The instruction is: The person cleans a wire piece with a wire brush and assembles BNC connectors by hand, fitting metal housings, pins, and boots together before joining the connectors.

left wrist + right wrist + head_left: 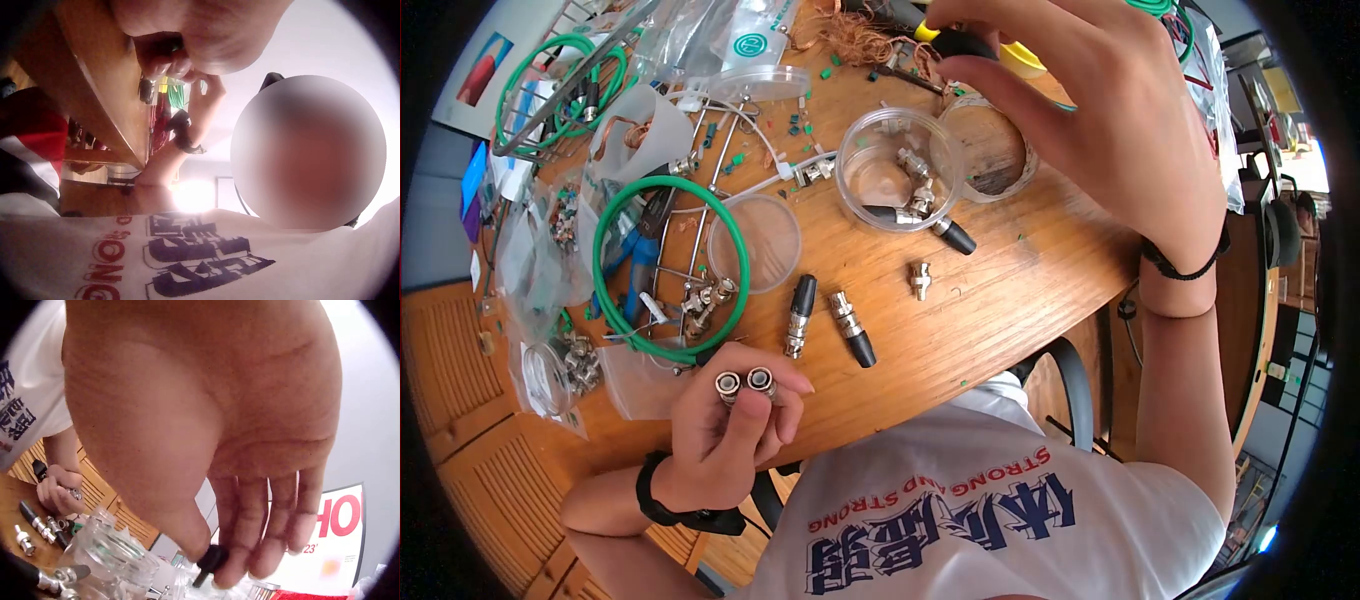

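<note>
My left hand [725, 430] holds two metal BNC connectors [760, 380] side by side, open ends up, the thumb across them. Raised over the far right of the table, my right hand [1115, 120] pinches a small black piece with a narrow stem [211, 559] between thumb and fingertips; its exact kind I cannot tell. Between the hands lie two black-booted BNC connectors [800, 318] and a short bare metal connector [920, 281]. A clear round tub [862, 130] holds several connectors, and a black-ended connector [955, 236] lies against its near side.
A green cable loop [745, 255] lies at left among blue-handled pliers [643, 265], a metal rack and plastic bags. A clear round lid [765, 245] is near the loop. Copper strands [860, 40] and green scraps lie at the back. The table's front edge borders the white shirt [990, 480].
</note>
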Demonstrator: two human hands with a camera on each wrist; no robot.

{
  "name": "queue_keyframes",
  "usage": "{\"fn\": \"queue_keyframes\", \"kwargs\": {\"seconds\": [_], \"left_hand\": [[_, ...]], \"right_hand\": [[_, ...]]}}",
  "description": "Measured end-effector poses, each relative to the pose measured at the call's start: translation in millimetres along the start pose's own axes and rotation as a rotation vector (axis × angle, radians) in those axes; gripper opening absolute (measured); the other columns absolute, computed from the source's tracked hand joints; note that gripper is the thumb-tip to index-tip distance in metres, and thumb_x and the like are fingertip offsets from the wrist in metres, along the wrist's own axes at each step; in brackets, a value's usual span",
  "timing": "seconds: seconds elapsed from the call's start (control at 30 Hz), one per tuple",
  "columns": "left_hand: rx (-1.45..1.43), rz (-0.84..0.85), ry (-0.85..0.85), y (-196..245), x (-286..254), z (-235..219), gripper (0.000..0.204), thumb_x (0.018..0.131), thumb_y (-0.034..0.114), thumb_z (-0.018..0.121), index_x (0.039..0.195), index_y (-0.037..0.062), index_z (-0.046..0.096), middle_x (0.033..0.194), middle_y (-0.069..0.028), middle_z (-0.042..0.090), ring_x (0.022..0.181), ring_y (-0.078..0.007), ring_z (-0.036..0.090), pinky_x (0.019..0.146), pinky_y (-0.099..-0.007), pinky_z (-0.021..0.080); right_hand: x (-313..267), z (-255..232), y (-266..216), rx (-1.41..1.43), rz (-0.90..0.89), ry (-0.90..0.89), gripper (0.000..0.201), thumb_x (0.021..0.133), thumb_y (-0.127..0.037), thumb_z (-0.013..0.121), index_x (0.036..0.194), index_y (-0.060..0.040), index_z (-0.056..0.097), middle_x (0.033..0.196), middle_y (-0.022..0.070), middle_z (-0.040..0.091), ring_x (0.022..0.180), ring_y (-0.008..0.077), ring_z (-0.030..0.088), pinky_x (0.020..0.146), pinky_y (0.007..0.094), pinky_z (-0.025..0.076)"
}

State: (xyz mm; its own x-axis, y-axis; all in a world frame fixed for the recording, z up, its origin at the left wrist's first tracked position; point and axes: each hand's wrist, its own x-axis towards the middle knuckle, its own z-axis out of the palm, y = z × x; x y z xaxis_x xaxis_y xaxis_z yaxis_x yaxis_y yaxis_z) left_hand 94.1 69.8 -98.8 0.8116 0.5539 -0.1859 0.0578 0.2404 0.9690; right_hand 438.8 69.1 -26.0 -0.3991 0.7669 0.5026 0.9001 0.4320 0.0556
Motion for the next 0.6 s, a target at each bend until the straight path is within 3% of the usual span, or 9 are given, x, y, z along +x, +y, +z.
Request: {"fn": "queue_keyframes", "kwargs": {"seconds": [0.03, 0.1, 0.23, 0.4, 0.6], "left_hand": [[-0.002, 0.004, 0.002, -0.5, -0.1, 0.2, 0.043, 0.114, 0.04, 0.043, 0.119, 0.0, 0.057, 0.074, -0.0036, 0.059, 0.049, -0.0001, 0.035, 0.045, -0.019, 0.025], [-0.009, 0.005, -0.004, -1.8, -0.4, -0.3, 0.043, 0.114, 0.04, 0.043, 0.119, -0.0001, 0.057, 0.074, -0.0039, 0.059, 0.048, 0.0, 0.035, 0.045, -0.0191, 0.025], [-0.021, -0.01, 0.003, -3.0, -1.8, -0.4, 0.043, 0.114, 0.039, 0.043, 0.119, -0.0003, 0.057, 0.074, -0.0049, 0.06, 0.048, 0.0001, 0.035, 0.045, -0.019, 0.025], [-0.02, -0.009, 0.006, -2.8, -1.6, 0.7, 0.042, 0.114, 0.038, 0.042, 0.119, -0.0004, 0.057, 0.074, -0.0052, 0.059, 0.048, 0.0, 0.035, 0.044, -0.0188, 0.025], [-0.005, -0.013, 0.007, -1.5, -1.5, 1.3, 0.041, 0.115, 0.038, 0.041, 0.119, 0.0002, 0.056, 0.074, -0.005, 0.059, 0.049, 0.0, 0.035, 0.045, -0.0184, 0.025]], "right_hand": [[2.4, -9.6, -3.8, -0.002, 0.003, 0.0, 0.024, 0.088, -0.011, 0.077, 0.104, 0.0017, 0.064, 0.087, 0.014, 0.065, 0.08, 0.0322, 0.064, 0.072, 0.042, 0.052], [15.7, -36.4, -17.1, 0.004, 0.283, -0.423, 0.021, 0.087, -0.009, 0.076, 0.101, 0.0035, 0.066, 0.084, 0.0146, 0.065, 0.08, 0.0336, 0.066, 0.073, 0.0423, 0.053], [11.8, -36.7, -19.9, -0.038, 0.363, -0.405, 0.013, 0.088, -0.004, 0.071, 0.096, 0.0048, 0.065, 0.083, 0.0162, 0.065, 0.08, 0.0349, 0.067, 0.074, 0.0424, 0.054], [9.7, -30.9, -3.5, 0.03, 0.316, -0.472, 0.007, 0.089, 0.001, 0.061, 0.093, 0.0059, 0.063, 0.083, 0.0185, 0.065, 0.081, 0.0366, 0.067, 0.075, 0.0445, 0.054], [3.5, -11.4, 19.4, 0.039, 0.22, -0.451, 0.006, 0.088, 0.0, 0.062, 0.089, 0.0058, 0.059, 0.083, 0.021, 0.065, 0.082, 0.0384, 0.067, 0.076, 0.0452, 0.054]]}}
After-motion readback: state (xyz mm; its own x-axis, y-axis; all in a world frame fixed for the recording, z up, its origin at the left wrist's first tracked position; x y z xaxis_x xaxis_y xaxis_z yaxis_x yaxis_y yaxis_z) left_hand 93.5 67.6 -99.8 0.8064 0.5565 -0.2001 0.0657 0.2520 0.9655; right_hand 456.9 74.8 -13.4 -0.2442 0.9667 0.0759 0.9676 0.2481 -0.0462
